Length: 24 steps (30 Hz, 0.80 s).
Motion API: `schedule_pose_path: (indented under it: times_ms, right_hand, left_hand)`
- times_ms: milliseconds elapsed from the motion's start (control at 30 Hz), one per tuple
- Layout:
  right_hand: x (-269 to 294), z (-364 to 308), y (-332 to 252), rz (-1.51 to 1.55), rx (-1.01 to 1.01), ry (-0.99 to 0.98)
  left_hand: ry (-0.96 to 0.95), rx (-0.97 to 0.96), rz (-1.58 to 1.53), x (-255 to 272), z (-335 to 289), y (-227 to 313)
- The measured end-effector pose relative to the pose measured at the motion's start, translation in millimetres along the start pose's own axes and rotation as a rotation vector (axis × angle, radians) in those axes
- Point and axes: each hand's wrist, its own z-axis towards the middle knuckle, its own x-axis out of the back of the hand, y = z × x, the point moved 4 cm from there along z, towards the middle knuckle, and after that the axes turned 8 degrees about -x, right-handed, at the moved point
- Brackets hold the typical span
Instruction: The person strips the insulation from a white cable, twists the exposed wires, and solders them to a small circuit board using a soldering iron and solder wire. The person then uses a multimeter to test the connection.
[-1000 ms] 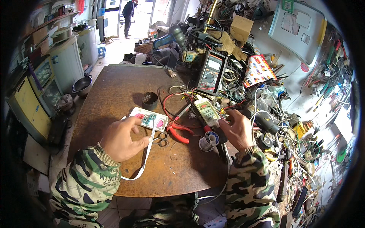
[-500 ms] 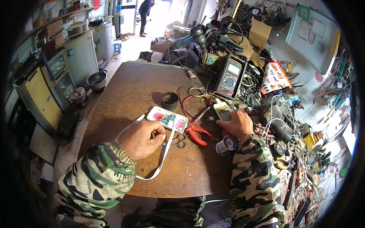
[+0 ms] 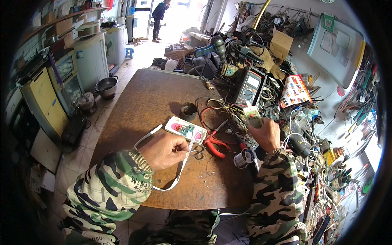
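Observation:
My left hand (image 3: 166,150) is closed in a pinch, its fingertips at a white flat cord (image 3: 182,169) that curves down over the brown table. Just beyond lies an open white plastic case (image 3: 185,130) with pink, red and green parts inside; the cord runs across its right end. My right hand (image 3: 267,134) grips a small pale open case (image 3: 253,116) by its near end, holding it tilted over the clutter. Between the hands are red-handled pliers (image 3: 215,145), scissors (image 3: 199,152) partly under the cord, and a solder spool (image 3: 243,158). A dark round cup (image 3: 188,110) stands behind the white case.
Tangled wires and tools crowd the right side, with a multimeter (image 3: 250,87) and a blue-and-dark heat gun (image 3: 212,48) at the back. Appliances such as a yellow cabinet (image 3: 45,104) line the left, near a black pot (image 3: 106,87). A person (image 3: 159,19) stands by the bright doorway.
The pale case in my right hand has shifted right and slightly away from me. My left fingertips have moved right, up to the cord. The whole view has shifted slightly.

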Motion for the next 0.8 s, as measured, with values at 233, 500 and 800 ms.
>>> schedule_pose_path:
  times_ms: [233,500,800]
  right_hand:
    - [73,-50,-31,0.365,0.141,-0.015]
    - [79,-139,-50,0.307,0.293,-0.253]
    - [55,-166,-34,0.333,0.247,-0.354]
  left_hand:
    - [-0.127,0.092,-0.259,1,0,6]
    - [0.286,0.121,-0.228,40,1,-14]
    - [0.440,0.071,-0.063,47,2,-24]
